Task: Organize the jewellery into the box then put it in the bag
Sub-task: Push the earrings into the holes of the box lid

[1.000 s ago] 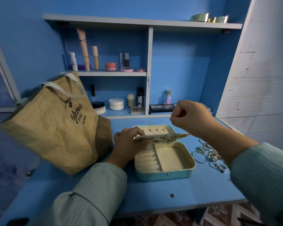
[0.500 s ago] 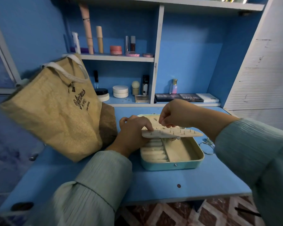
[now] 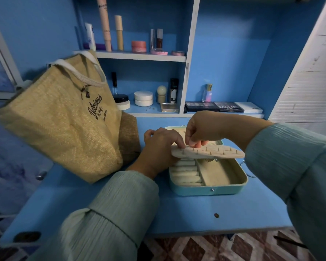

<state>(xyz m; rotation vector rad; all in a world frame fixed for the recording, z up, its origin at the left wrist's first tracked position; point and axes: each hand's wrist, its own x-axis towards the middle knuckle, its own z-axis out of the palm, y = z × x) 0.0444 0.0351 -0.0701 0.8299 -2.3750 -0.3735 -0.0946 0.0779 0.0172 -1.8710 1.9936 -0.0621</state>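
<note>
A teal jewellery box [image 3: 205, 190] lies open on the blue desk, with cream ring rolls on its left and a bare compartment on its right. A cream earring panel [image 3: 220, 154] is held flat above the box, earring posts sticking up through it. My left hand [image 3: 158, 147] grips the panel's left end. My right hand [image 3: 199, 132] pinches something small at the panel's top face; what it pinches is too small to tell. A jute bag [image 3: 64, 117] stands to the left of the box. Most of the loose jewellery is hidden behind my right arm.
Cosmetics fill the shelves behind, with palettes [image 3: 213, 106] and round jars [image 3: 143, 98] on the lowest shelf just past the box. A white slatted panel [image 3: 309, 81] closes off the right. The desk's front edge [image 3: 177, 232] lies near me, patterned floor below.
My right hand has come down from above the box to the panel. The panel has been tipped flat with its posts facing up. The view has dropped and moved closer.
</note>
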